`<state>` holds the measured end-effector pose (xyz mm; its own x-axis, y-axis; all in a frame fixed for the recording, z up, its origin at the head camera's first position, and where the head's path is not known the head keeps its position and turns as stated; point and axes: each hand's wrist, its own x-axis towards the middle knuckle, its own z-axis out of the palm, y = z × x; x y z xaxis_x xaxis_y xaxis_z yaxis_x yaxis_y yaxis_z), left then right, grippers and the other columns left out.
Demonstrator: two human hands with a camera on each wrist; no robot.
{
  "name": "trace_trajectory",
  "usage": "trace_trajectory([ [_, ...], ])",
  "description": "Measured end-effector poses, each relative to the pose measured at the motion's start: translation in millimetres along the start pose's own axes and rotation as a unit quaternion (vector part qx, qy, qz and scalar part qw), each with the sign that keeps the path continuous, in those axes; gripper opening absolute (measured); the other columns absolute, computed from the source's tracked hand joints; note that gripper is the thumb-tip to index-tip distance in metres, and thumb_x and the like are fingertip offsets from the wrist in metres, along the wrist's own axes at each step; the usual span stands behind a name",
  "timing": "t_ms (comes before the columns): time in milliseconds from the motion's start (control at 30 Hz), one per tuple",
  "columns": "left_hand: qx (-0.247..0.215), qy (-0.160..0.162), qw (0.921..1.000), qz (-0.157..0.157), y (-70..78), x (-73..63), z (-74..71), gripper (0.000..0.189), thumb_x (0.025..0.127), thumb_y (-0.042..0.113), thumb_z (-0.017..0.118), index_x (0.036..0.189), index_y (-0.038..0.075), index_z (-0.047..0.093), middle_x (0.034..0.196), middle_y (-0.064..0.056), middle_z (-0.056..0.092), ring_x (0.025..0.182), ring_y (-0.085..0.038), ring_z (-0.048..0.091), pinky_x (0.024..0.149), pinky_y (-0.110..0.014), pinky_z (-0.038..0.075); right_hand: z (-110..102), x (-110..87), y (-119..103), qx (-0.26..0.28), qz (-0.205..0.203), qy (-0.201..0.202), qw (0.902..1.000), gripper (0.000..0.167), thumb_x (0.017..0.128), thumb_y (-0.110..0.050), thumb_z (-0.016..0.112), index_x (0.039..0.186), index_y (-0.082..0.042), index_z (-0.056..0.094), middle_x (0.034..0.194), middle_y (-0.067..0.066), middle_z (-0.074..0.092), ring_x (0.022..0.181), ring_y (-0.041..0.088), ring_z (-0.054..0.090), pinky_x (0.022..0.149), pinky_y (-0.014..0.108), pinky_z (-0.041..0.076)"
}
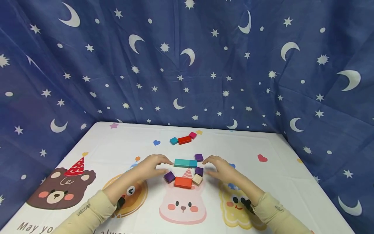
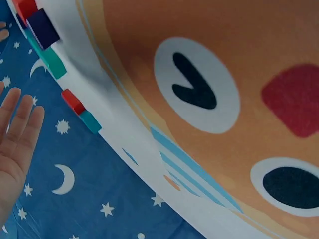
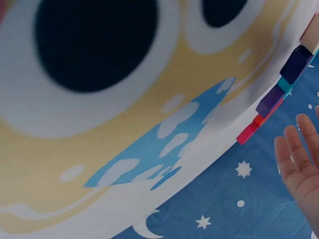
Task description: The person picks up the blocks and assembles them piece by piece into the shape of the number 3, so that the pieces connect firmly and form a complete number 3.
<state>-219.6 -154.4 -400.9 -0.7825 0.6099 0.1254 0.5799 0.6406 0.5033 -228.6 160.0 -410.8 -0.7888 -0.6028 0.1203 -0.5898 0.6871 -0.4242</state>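
Observation:
In the head view my left hand (image 1: 151,166) reaches in from the left, fingertips close to the left end of a long teal block (image 1: 181,163). Its thumb is near a dark purple block (image 1: 169,177). From the other side comes my right hand (image 1: 221,169), fingers bent and empty, beside two more purple blocks (image 1: 199,157). A shorter blue block (image 1: 193,164) adjoins the teal one's right end. Nearer me, a red block (image 1: 183,182) lies beside a pale wooden block (image 1: 197,179). Both wrist views show the left palm (image 2: 15,149) and right palm (image 3: 301,162) holding nothing.
Farther back lie a small blue block (image 1: 173,140), a red block (image 1: 184,140) and a pink block (image 1: 192,135) in a slanting row. The white tablecloth (image 1: 233,146) bears cartoon prints. A dark blue star-patterned curtain (image 1: 204,107) stands behind and at both sides.

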Motion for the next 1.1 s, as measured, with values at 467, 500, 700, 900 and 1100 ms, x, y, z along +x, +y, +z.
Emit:
trace_trajectory([
  [467, -0.012, 0.076, 0.9971, 0.001, -7.2, 8.1, -4.7, 0.021, 0.087, 0.013, 0.066, 0.106, 0.005, 0.07, 0.102, -0.006, 0.07, 0.095, -0.022, 0.064, 0.081, -0.036, 0.055, -2, 8.8, 9, -0.019, 0.028, 0.064, 0.9974, 0.022, 0.087, -0.009, 0.065, 0.108, -0.003, 0.066, 0.106, 0.008, 0.068, 0.098, 0.024, 0.062, 0.088, 0.041, 0.052],
  [500, -0.013, 0.079, 0.9968, -0.001, -7.3, 9.3, -4.6, 0.021, 0.087, 0.013, 0.066, 0.105, 0.004, 0.07, 0.101, -0.006, 0.07, 0.094, -0.021, 0.064, 0.081, -0.036, 0.055, -2, 9.7, 10, -0.025, 0.027, 0.067, 0.9971, 0.021, 0.087, -0.009, 0.065, 0.108, -0.004, 0.066, 0.105, 0.008, 0.068, 0.097, 0.024, 0.062, 0.087, 0.04, 0.052],
  [700, -0.017, 0.09, 0.9958, -0.009, -8.1, 20.1, -2.3, 0.016, 0.09, 0.012, 0.062, 0.101, 0.006, 0.072, 0.099, -0.006, 0.071, 0.095, -0.021, 0.065, 0.081, -0.036, 0.055, -1, 15.7, 15, -0.053, 0.013, 0.075, 0.9957, 0.016, 0.086, -0.008, 0.066, 0.102, -0.005, 0.067, 0.1, 0.005, 0.068, 0.092, 0.021, 0.063, 0.083, 0.037, 0.053],
  [900, -0.013, 0.097, 0.995, -0.019, -8.3, 31.8, 1.1, 0.016, 0.089, 0.01, 0.062, 0.1, 0.006, 0.072, 0.099, -0.008, 0.072, 0.096, -0.023, 0.065, 0.083, -0.039, 0.055, 1, 23.9, 17, -0.076, -0.015, 0.083, 0.9935, 0.014, 0.085, -0.006, 0.066, 0.098, -0.005, 0.068, 0.095, 0.005, 0.067, 0.089, 0.021, 0.064, 0.081, 0.036, 0.054],
  [1100, -0.01, 0.093, 0.9948, -0.039, -11.8, 40.8, 3.9, 0.016, 0.089, 0.011, 0.063, 0.1, 0.006, 0.072, 0.099, -0.007, 0.071, 0.096, -0.022, 0.065, 0.084, -0.038, 0.054, 4, 31.0, 18, -0.109, -0.034, 0.081, 0.9902, 0.014, 0.082, -0.003, 0.067, 0.096, -0.003, 0.067, 0.094, 0.007, 0.067, 0.09, 0.023, 0.065, 0.082, 0.036, 0.054],
])
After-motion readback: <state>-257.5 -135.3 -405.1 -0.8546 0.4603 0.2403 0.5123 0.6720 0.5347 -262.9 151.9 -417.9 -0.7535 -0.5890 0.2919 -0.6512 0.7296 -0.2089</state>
